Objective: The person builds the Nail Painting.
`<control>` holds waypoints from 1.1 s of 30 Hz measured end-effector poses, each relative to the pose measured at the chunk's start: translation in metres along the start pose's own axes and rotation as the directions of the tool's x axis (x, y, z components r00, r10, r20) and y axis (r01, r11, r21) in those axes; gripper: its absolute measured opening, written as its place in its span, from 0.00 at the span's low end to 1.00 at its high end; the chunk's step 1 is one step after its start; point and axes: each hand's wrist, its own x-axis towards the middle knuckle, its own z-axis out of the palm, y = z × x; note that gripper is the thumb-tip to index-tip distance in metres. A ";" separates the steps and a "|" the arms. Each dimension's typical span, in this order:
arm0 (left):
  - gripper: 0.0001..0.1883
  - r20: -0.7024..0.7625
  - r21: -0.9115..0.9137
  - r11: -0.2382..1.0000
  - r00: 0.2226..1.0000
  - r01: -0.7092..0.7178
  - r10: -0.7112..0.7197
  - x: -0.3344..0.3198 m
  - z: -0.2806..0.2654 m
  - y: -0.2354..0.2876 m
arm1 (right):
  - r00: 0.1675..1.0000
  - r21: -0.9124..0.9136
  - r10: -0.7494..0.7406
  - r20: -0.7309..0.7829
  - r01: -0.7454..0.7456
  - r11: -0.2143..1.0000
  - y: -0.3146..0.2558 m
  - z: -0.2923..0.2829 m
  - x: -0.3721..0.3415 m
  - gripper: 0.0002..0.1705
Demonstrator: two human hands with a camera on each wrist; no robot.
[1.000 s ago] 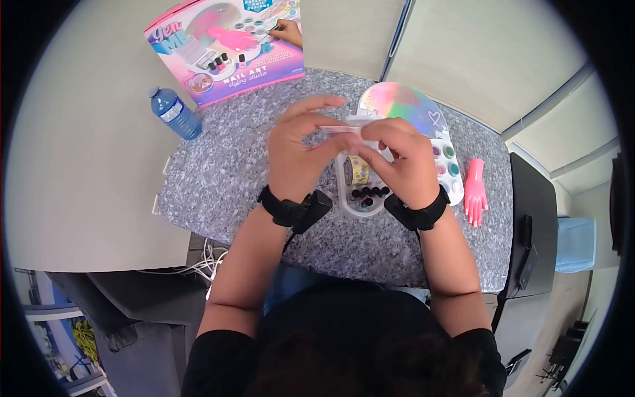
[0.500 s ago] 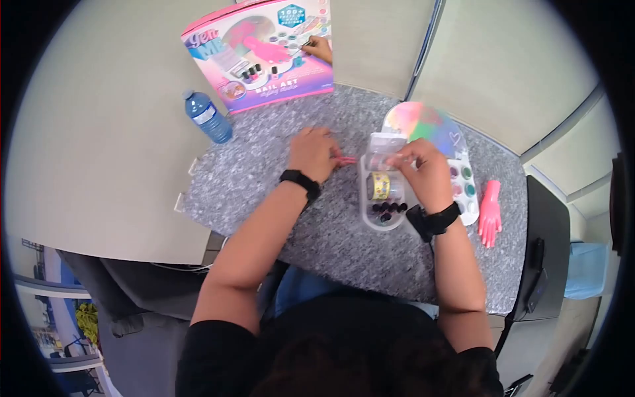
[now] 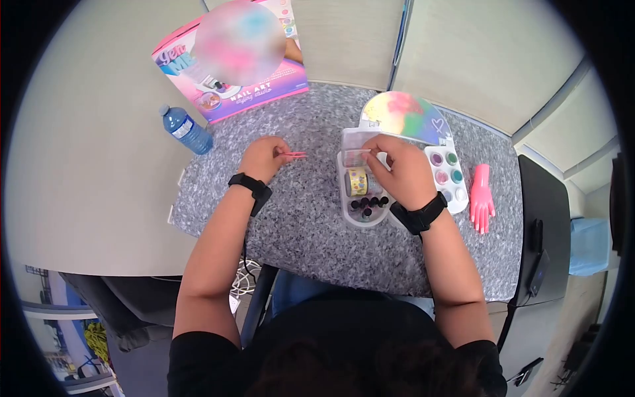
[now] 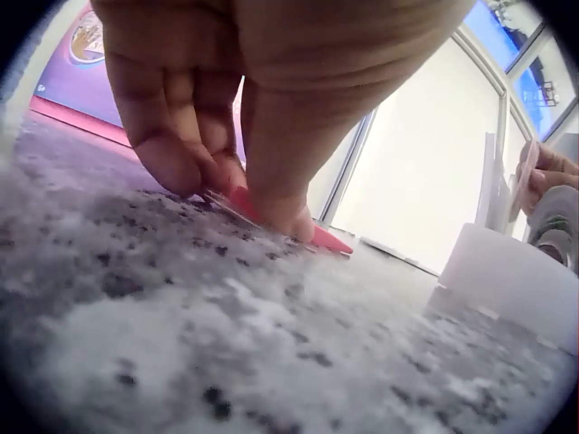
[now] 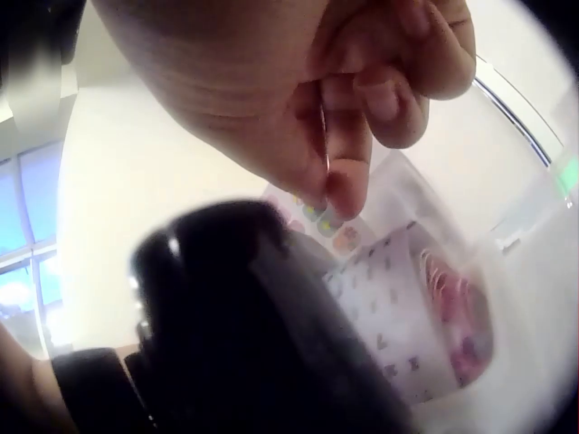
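At the table's left part, my left hand [image 3: 264,159] pinches pink tweezers [image 3: 295,155]; in the left wrist view, the tweezers [image 4: 330,242] lie low against the speckled surface under the fingertips. My right hand [image 3: 407,171] is over the white tray [image 3: 350,213], its thumb and finger pinching a clear sheet with small coloured stickers [image 5: 344,238], seen in the right wrist view. Inside the tray are a yellow patterned roll [image 3: 358,182] and several black-capped bottles [image 3: 367,212]. A clear compartment [image 3: 357,137] stands at its back.
Behind the tray stands a rainbow-coloured panel [image 3: 403,116], with pots of colour [image 3: 442,177] to the right. A pink model hand [image 3: 482,198] lies at the right edge. Back left are a water bottle [image 3: 187,130] and a nail art box [image 3: 248,99].
My hands were together above the tray and are now apart. The left hand moved left and down to the table with the tweezers; the right stayed over the tray with the sheet.
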 end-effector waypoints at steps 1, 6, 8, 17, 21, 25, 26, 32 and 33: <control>0.09 0.020 -0.047 0.999 1.000 0.000 0.001 0.002 0.002 -0.001 | 0.999 -0.053 -0.039 -0.019 0.038 0.998 0.003 -0.002 -0.002 0.08; 0.07 0.076 -0.144 0.981 0.989 0.133 -0.123 -0.003 -0.003 -0.001 | 0.999 -0.055 -0.047 0.013 0.048 0.997 -0.002 -0.005 -0.003 0.16; 0.06 0.116 -0.143 0.976 0.982 0.165 -0.149 -0.004 -0.002 0.010 | 0.998 -0.022 -0.066 0.002 0.066 0.998 0.002 -0.006 -0.005 0.24; 0.05 -0.027 -0.543 0.839 1.000 -0.019 0.005 -0.050 -0.025 0.056 | 0.911 -0.028 -0.321 -0.259 0.326 0.945 -0.027 -0.007 -0.006 0.13; 0.07 0.102 -0.523 0.852 0.994 0.020 0.040 -0.079 -0.030 0.115 | 0.825 -0.236 -0.540 -0.167 0.498 0.834 -0.037 0.010 -0.019 0.15; 0.07 0.136 -0.605 0.795 0.989 0.035 0.061 -0.080 -0.027 0.126 | 0.799 -0.318 -0.582 -0.154 0.517 0.794 -0.036 0.002 -0.023 0.15; 0.07 0.126 -0.581 0.813 0.991 0.044 0.036 -0.082 -0.032 0.124 | 0.813 -0.307 -0.564 -0.145 0.505 0.807 -0.037 0.001 -0.023 0.14; 0.16 0.096 -0.335 0.935 0.983 -0.115 0.155 -0.043 -0.030 0.062 | 0.869 -0.269 -0.476 -0.136 0.430 0.862 -0.028 -0.003 -0.016 0.09; 0.16 0.098 -0.335 0.935 0.982 -0.118 0.159 -0.038 -0.031 0.055 | 0.870 -0.272 -0.474 -0.139 0.426 0.863 -0.027 -0.005 -0.014 0.09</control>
